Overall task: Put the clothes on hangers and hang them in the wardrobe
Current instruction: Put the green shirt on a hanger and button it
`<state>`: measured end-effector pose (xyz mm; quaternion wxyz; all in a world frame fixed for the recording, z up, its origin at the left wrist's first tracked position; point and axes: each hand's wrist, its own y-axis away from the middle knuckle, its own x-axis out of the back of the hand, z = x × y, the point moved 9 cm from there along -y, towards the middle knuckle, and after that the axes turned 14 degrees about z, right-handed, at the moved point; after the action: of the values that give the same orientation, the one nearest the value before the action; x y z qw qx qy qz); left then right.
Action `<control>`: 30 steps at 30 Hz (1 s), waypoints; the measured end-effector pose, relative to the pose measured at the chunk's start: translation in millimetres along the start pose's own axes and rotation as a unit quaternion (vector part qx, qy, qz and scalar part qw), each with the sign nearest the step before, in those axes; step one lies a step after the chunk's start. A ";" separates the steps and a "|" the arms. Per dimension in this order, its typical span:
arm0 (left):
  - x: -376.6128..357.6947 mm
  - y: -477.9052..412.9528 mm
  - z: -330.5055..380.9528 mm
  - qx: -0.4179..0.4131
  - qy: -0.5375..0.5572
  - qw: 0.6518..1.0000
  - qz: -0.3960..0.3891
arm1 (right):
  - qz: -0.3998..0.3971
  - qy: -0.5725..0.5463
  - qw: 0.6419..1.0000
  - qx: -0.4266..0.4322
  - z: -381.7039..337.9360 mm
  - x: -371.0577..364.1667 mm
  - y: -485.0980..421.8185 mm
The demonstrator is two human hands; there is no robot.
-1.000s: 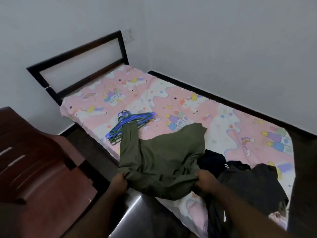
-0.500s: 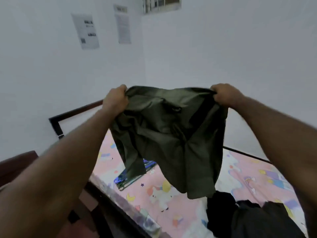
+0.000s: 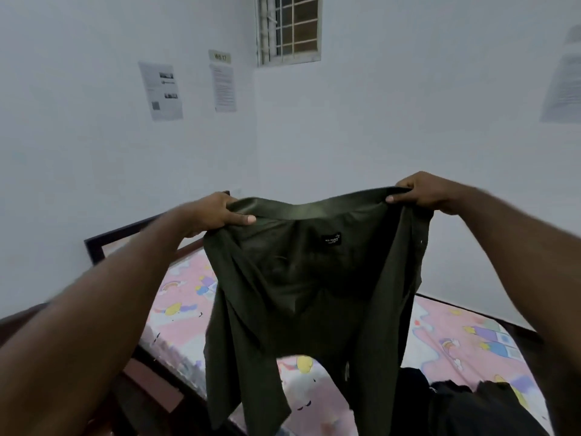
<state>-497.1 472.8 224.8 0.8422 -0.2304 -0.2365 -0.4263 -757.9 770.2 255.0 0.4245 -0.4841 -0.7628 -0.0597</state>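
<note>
An olive green shirt hangs spread open in the air above the bed, its black neck label facing me. My left hand grips the shirt's top left edge with the thumb over the fabric. My right hand grips the top right edge. The shirt's sleeves and front panels dangle down toward the mattress. A heap of dark clothes lies on the bed at the lower right. The hangers are hidden behind the shirt, and no wardrobe is in view.
The bed has a pink cartoon-print sheet and a dark headboard frame against the left wall. Papers are stuck on the walls and a barred window sits high in the corner. A brown wooden piece shows at the lower left.
Both hands lifted the green shirt off the bed and now hold it spread wider, with its inside and label turned toward me. The view has tilted up toward the walls.
</note>
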 end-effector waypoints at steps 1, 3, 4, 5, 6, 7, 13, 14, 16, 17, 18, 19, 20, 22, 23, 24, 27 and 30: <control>7.1 -4.8 -1.0 -0.016 -0.001 0.998 0.053 | 0.030 -0.014 0.999 0.004 -1.6 4.3 -2.1; 17.3 -9.9 -0.8 -0.038 0.002 0.991 0.132 | 0.092 -0.041 0.995 0.015 -4.1 9.5 -3.6; 17.0 -12.4 -2.2 -0.038 -0.001 0.988 0.148 | 0.104 -0.022 0.994 0.025 -7.7 6.9 -2.8; 14.1 -15.0 -5.7 -0.033 -0.012 0.988 0.151 | 0.099 0.021 0.994 0.036 -8.6 0.0 -2.5; 10.7 -17.1 -10.5 -0.025 -0.024 0.988 0.152 | 0.085 0.074 0.992 0.047 -9.2 -8.5 -1.8; 5.9 -18.3 -14.2 -0.019 -0.028 0.987 0.157 | 0.076 0.120 0.988 0.055 -9.2 -13.8 -1.2; 7.1 -36.5 -22.0 -0.064 -0.020 0.978 0.196 | 0.111 0.227 0.959 0.126 -9.5 0.5 -1.3; -1.4 -41.5 -25.1 -0.073 -0.067 0.981 0.167 | 0.065 0.264 0.956 0.108 1.7 -9.0 -3.4; -16.9 -51.3 -35.7 -0.089 -0.134 0.971 0.175 | 0.039 0.286 0.952 0.096 21.4 -22.8 -7.5; -20.7 -56.0 -41.4 -0.089 -0.129 0.966 0.206 | 0.063 0.268 0.957 0.095 27.5 -24.9 -12.6; -26.5 -58.6 -46.7 -0.096 -0.121 0.960 0.233 | 0.079 0.253 0.960 0.089 35.0 -30.0 -15.6; -36.1 -61.8 -53.9 -0.090 -0.122 0.961 0.231 | 0.059 0.250 0.963 0.079 48.6 -41.9 -19.4; -55.6 -68.1 -68.8 -0.076 -0.142 0.969 0.186 | 0.006 0.257 0.965 0.060 69.8 -61.7 -20.9; -102.2 -78.3 -109.0 -0.039 -0.227 0.973 0.032 | -0.126 0.281 0.951 0.015 117.7 -104.3 -17.5; -122.3 -82.5 -132.3 -0.016 -0.263 0.964 -0.028 | -0.173 0.286 0.942 -0.004 140.0 -122.8 -16.4; -136.5 -86.9 -151.7 0.000 -0.285 0.956 -0.065 | -0.204 0.289 0.935 -0.014 158.9 -136.9 -17.7; -172.3 -120.1 -195.6 0.063 -0.291 0.952 -0.069 | -0.240 0.263 0.933 -0.057 216.9 -177.7 -48.0; -197.2 -163.8 -205.8 0.091 -0.267 0.958 0.045 | -0.088 0.220 0.970 -0.059 246.8 -200.8 -97.3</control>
<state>-694.4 384.8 -22.9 0.7842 -0.2687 -0.4795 -0.2878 -946.0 704.9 -11.6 0.5458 -0.4143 -0.6854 -0.2465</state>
